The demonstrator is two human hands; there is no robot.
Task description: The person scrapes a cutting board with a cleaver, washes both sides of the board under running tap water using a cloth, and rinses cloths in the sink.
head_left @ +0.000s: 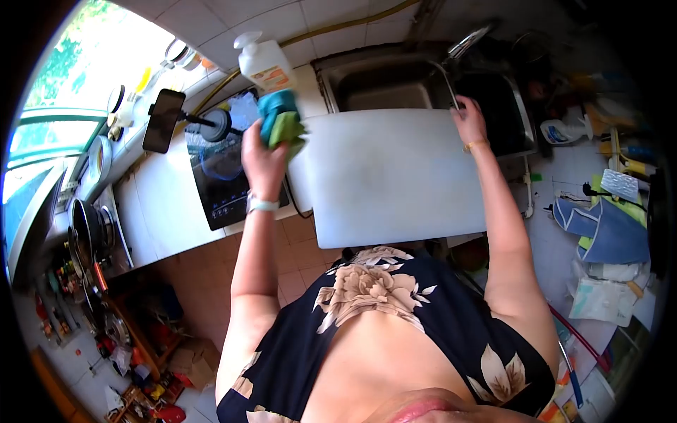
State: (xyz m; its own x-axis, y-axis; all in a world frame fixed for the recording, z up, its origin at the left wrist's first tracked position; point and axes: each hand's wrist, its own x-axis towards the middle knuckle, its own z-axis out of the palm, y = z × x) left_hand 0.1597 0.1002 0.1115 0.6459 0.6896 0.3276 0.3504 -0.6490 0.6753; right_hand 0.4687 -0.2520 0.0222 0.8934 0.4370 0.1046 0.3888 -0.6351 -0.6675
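My left hand (263, 163) is closed around a bunched teal and green cloth (285, 127), held up beside the left edge of a large white board (395, 183). The board lies flat in front of my body and overlaps the near rim of the sink (388, 74). At the board's far right corner, my right hand (470, 125) grips the edge, its fingers partly hidden. The cloth is slightly blurred.
A white pump bottle (266, 65) stands behind the cloth. A phone (163, 120) on a round-based holder is by the black cooktop (226, 176). The faucet (469, 42) rises behind the sink, and a spray bottle (566, 131) lies to the right.
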